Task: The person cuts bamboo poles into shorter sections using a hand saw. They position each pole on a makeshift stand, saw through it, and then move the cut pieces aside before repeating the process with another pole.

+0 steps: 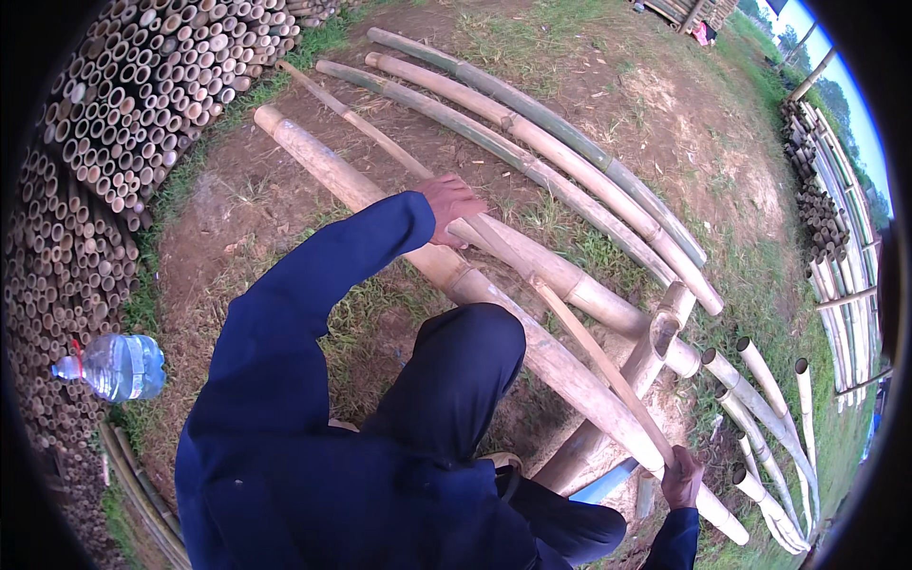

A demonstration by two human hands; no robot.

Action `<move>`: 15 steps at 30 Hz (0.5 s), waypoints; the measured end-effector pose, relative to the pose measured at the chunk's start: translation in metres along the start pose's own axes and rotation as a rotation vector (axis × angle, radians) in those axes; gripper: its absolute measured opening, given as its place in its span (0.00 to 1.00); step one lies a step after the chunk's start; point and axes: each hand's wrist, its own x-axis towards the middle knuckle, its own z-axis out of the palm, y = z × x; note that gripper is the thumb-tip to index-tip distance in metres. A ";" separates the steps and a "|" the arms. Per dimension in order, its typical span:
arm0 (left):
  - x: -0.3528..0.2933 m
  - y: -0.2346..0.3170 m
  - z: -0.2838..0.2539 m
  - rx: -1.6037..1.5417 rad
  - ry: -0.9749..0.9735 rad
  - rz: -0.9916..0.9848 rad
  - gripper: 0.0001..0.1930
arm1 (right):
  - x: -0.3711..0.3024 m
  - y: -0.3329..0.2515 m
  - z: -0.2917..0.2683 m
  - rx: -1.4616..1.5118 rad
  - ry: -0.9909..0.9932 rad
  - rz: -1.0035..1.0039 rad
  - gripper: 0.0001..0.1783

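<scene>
A long, thin bamboo strip (589, 347) runs slantwise from the far left to the near right. My left hand (448, 204) is closed over its middle stretch. Near the strip's lower right end, my right hand (682, 477) grips it with bent fingers. Under and beside the strip lies a thick bamboo pole (532, 337), passing in front of my bent knee. Another bamboo pole (570, 280) slants just beyond and meets a bamboo piece with a cut, open end (663, 332). Low between the poles shows a flat blue object (605, 482), partly hidden by my leg.
Three long bamboo poles (532, 123) lie on the ground beyond. High stacks of cut bamboo (171, 85) fill the left side. A clear water bottle (123, 368) is at the left. Several bamboo lengths (769, 427) lie at the right, with another pile (841, 285) behind.
</scene>
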 end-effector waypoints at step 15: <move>0.014 0.106 0.000 0.030 0.124 0.120 0.31 | -0.056 0.036 -0.034 -0.180 0.109 0.024 0.36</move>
